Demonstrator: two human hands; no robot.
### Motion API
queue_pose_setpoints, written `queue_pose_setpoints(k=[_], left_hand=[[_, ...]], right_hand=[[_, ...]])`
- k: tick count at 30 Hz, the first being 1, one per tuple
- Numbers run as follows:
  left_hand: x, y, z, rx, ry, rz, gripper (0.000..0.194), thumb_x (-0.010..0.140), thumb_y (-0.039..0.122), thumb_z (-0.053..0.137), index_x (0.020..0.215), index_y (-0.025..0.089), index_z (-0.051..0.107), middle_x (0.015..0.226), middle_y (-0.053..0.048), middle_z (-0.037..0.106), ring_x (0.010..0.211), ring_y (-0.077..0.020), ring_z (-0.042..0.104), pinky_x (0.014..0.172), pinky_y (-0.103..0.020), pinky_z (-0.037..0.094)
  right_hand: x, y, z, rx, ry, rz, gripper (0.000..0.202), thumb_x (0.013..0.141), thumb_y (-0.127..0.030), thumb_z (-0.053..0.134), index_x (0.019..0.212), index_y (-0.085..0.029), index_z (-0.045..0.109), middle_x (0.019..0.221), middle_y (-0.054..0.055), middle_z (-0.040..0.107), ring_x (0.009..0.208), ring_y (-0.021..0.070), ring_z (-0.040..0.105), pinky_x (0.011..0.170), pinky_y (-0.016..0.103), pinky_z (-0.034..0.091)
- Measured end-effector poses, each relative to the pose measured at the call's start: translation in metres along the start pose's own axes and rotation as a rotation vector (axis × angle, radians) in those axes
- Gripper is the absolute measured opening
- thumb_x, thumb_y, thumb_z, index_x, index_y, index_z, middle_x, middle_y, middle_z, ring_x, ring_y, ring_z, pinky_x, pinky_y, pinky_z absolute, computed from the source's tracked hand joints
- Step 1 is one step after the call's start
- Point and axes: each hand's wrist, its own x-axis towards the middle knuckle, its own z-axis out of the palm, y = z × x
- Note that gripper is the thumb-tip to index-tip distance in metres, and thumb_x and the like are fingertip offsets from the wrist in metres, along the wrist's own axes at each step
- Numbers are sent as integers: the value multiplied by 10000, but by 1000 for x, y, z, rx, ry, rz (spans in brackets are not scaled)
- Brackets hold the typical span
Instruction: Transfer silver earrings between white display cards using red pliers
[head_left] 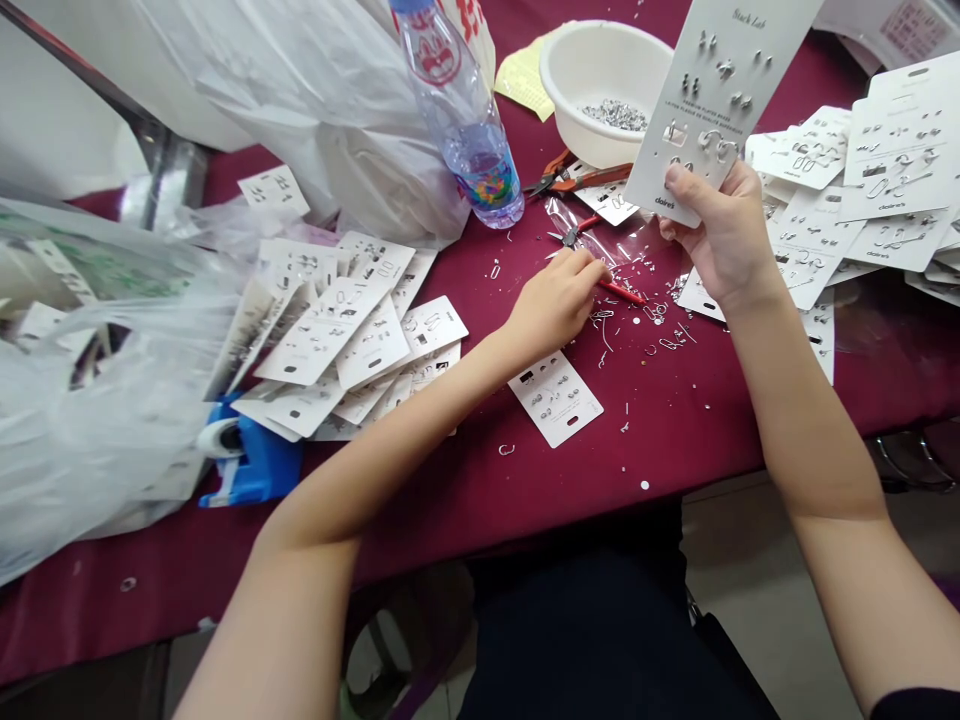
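Note:
My right hand [724, 225] grips a white earring card [701, 100] by its lower end, thumb on the front. The card is held up off the table, with several pairs of silver-coloured earrings on it. Over the table's middle, my left hand [561, 300] is closed with fingers curled downward; what they hold, if anything, is hidden. Right beside those fingers are red-handled pliers [574, 236] and a scatter of loose earring pieces [660, 310]. Another earring card [556, 398] lies flat just below my left hand.
A pile of earring cards [337, 320] and a blue tape dispenser [259, 455] sit at left, near plastic bags [97, 390]. Behind stand a water bottle [469, 130] and a white bowl [562, 90] of small metal parts. Orange-handled pliers [600, 177] lie before the bowl. More cards [896, 150] are stacked right.

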Motion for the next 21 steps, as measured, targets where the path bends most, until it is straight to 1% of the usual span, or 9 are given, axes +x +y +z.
queue_pose_setpoints(k=[2,5,7,10,13,16,18,20,21], left_hand=[[3,8,3,1,-7,108,341,956,122,400,1253,105,567,1302,-151,607,1226,-274,555,1070,-441,483],[2,14,7,-18,-94,192,374,989,200,434,1337,93,521,1400,-157,569,1297,-264,538,1140,-441,453],[-5,12,5,-29,-115,179,401,1003,223,425,1376,91,492,1425,-156,560,1327,-254,531,1156,-429,449],[-27,-1,-4,29,-78,92,421,1012,213,375,1400,81,476,1453,-169,542,1383,-264,499,1193,-447,416],[-61,-20,-24,147,-104,-33,435,985,189,396,1391,61,487,1441,-195,550,1387,-309,495,1190,-491,407],[-103,-29,-54,171,-125,-184,395,981,231,429,1330,79,535,1383,-180,590,1338,-312,525,1166,-479,415],[-136,-23,-76,134,-104,-345,352,1002,230,343,1202,79,590,1240,-174,647,1215,-296,589,1077,-457,467],[-171,-5,-93,-61,-123,-487,303,997,262,346,1032,125,613,1000,-111,685,987,-234,653,906,-374,528],[-190,8,-97,-271,-260,-492,280,999,273,359,966,162,615,918,-61,695,879,-181,665,832,-309,535]], right_hand=[[1,1,0,12,14,13,244,697,-340,816,848,-283,632,918,-30,714,779,159,635,591,306,492],[3,6,0,12,14,26,384,620,-390,858,905,-278,626,923,-46,730,804,144,621,610,276,506],[4,10,0,1,-2,19,419,625,-398,864,944,-272,622,928,-37,735,820,147,631,620,272,519],[3,13,2,-14,-21,18,390,660,-389,855,954,-261,633,944,-11,738,837,174,672,614,289,549],[2,16,2,-44,-46,28,375,675,-395,848,959,-246,654,997,21,745,908,222,709,633,325,589],[0,18,4,-63,-64,37,407,675,-423,856,977,-235,658,1028,57,750,979,253,712,695,358,624],[-1,19,6,-52,-60,48,420,654,-434,872,952,-235,654,1032,67,753,1009,264,709,726,366,638],[-3,20,9,-37,-58,57,406,622,-431,884,903,-241,660,1032,63,756,1023,274,710,743,375,648],[-4,21,11,-31,-59,63,393,609,-424,887,882,-244,669,1025,58,757,1020,278,713,747,380,650]])
